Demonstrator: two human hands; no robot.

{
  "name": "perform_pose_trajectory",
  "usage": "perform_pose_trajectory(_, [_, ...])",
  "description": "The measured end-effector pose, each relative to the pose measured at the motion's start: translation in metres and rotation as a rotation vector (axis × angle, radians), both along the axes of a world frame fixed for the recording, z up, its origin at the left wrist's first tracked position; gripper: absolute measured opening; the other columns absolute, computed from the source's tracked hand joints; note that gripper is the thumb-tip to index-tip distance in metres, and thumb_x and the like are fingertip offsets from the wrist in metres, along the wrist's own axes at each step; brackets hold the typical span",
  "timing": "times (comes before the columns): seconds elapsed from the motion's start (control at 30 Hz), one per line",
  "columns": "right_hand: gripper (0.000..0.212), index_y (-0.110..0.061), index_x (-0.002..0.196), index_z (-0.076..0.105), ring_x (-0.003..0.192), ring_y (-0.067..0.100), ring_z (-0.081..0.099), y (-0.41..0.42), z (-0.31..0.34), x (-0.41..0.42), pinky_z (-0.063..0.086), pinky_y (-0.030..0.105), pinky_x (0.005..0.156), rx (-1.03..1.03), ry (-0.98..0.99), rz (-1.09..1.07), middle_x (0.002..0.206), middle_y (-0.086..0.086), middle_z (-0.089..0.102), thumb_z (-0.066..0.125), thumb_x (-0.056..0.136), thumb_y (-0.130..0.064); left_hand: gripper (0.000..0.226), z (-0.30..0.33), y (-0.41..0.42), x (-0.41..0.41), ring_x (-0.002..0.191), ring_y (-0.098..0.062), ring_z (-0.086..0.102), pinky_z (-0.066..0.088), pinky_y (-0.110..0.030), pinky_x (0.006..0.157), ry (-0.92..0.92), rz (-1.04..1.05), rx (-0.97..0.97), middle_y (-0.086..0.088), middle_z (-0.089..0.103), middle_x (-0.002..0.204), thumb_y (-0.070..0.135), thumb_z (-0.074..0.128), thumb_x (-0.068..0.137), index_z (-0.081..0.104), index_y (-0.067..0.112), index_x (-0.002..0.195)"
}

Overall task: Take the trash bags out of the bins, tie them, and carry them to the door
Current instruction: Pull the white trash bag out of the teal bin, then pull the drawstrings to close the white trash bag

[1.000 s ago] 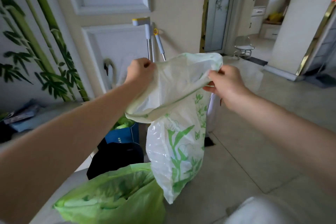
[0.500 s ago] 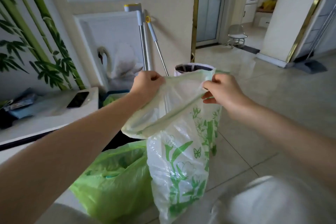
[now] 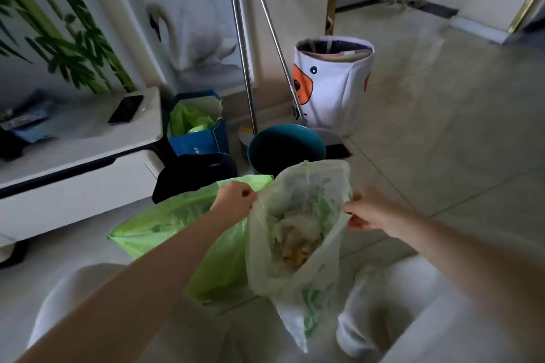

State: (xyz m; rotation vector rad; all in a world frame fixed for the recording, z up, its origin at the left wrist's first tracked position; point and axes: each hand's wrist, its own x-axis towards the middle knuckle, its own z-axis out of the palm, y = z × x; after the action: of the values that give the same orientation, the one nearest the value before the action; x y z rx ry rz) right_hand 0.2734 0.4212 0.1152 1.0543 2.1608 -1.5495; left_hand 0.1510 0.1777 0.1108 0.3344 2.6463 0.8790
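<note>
Overhead, both hands' (left hand (image 3: 234, 200), right hand (image 3: 372, 213)) closed grip spreads the translucent green-printed trash bag (image 3: 295, 259), scraps inside

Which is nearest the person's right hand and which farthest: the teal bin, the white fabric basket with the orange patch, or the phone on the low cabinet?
From the right hand:
1. Teal bin, just beyond the held bag.
2. White fabric basket, farther back by the wall.
3. Phone, far left on the cabinet.

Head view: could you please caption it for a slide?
Left hand and right hand hold open a printed trash bag above the floor.
</note>
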Motion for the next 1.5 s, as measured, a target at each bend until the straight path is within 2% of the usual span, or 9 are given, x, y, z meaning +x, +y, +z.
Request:
perform_pose_trajectory(0.17, [0.015,0.004,0.095,0.064,0.051,0.017,0.058,0.002,-0.003,0.000,0.050,0.025,0.047,0.197,-0.218,0.289,0.073,0.013,0.066,0.059,0.086,-0.006,0.023,-0.022,-0.036,-0.001,0.061,-0.019,0.065,0.057,-0.030,0.062,-0.065,0.055,-0.093,-0.005,0.068,0.068,0.016,0.060,0.090,0.067,0.013,0.069])
perform_pose_trajectory(0.27, [0.011,-0.002,0.073,0.062,0.039,0.013,0.057,0.004,-0.002,0.003,0.045,0.021,0.041,0.367,-0.296,0.334,0.059,0.009,0.064,0.059,0.084,-0.005,0.015,-0.025,-0.047,0.004,0.060,-0.017,0.065,0.051,-0.024,0.055,-0.096,0.195,-0.025,-0.008,0.070,0.072,0.014,0.063,0.088,0.071,0.007,0.078])
perform_pose_trajectory(0.57, [0.015,0.001,0.071,0.060,0.039,0.014,0.059,0.000,0.015,0.008,0.046,0.021,0.037,0.491,-0.317,0.310,0.059,0.012,0.063,0.058,0.086,0.001,0.008,-0.006,-0.048,0.010,0.065,-0.018,0.064,0.056,-0.029,0.069,-0.185,0.304,0.270,-0.010,0.069,0.070,0.006,0.065,0.085,0.072,0.007,0.081])
perform_pose_trajectory(0.73, [0.025,0.000,0.063,0.059,0.056,0.023,0.069,0.004,0.025,0.016,0.057,0.028,0.050,0.612,-0.335,0.311,0.065,0.015,0.070,0.053,0.088,-0.001,0.008,0.000,-0.054,0.009,0.054,-0.015,0.059,0.049,-0.024,0.055,-0.221,0.262,0.212,-0.010,0.067,0.063,0.005,0.063,0.086,0.070,0.006,0.082])
perform_pose_trajectory(0.97, [0.016,-0.006,0.080,0.068,0.076,0.023,0.070,0.008,0.030,0.008,0.056,0.031,0.068,0.353,-0.047,0.244,0.078,0.009,0.074,0.064,0.087,-0.019,0.015,0.007,-0.070,0.015,0.050,-0.013,0.060,0.053,-0.026,0.060,-0.591,0.192,-0.044,-0.010,0.070,0.063,0.012,0.071,0.081,0.070,-0.002,0.079])
perform_pose_trajectory(1.13, [0.010,-0.003,0.090,0.064,0.076,0.021,0.069,-0.008,0.042,0.007,0.056,0.035,0.078,-0.120,0.162,0.089,0.081,0.013,0.072,0.061,0.090,-0.011,0.015,0.022,-0.058,0.023,0.073,-0.019,0.067,0.054,-0.036,0.083,-0.549,0.188,0.308,-0.011,0.068,0.073,0.015,0.064,0.088,0.066,0.003,0.079])
perform_pose_trajectory(1.23, [0.008,-0.003,0.083,0.063,0.070,0.022,0.065,-0.014,0.062,0.005,0.055,0.037,0.079,-0.176,0.302,0.032,0.074,0.012,0.066,0.061,0.089,-0.009,0.019,0.037,-0.044,0.026,0.076,-0.022,0.068,0.051,-0.042,0.092,-0.505,0.239,0.428,-0.008,0.067,0.068,0.015,0.060,0.090,0.062,0.005,0.073])
perform_pose_trajectory(1.43, [0.017,-0.007,0.074,0.061,0.063,0.019,0.058,-0.026,0.113,0.003,0.053,0.032,0.071,-0.433,0.741,-0.095,0.063,0.005,0.061,0.056,0.090,-0.004,0.020,0.091,-0.015,0.032,0.070,-0.021,0.063,0.054,-0.037,0.079,-0.352,0.166,0.840,-0.004,0.065,0.065,0.016,0.058,0.091,0.063,0.010,0.073])
perform_pose_trajectory(1.5, [0.014,-0.004,0.078,0.062,0.063,0.019,0.057,-0.031,0.116,0.001,0.054,0.031,0.068,-0.420,0.790,-0.085,0.066,0.007,0.061,0.056,0.090,-0.003,0.017,0.100,-0.008,0.036,0.066,-0.018,0.062,0.055,-0.030,0.067,-0.322,0.096,0.809,-0.005,0.064,0.070,0.019,0.059,0.092,0.063,0.011,0.077])
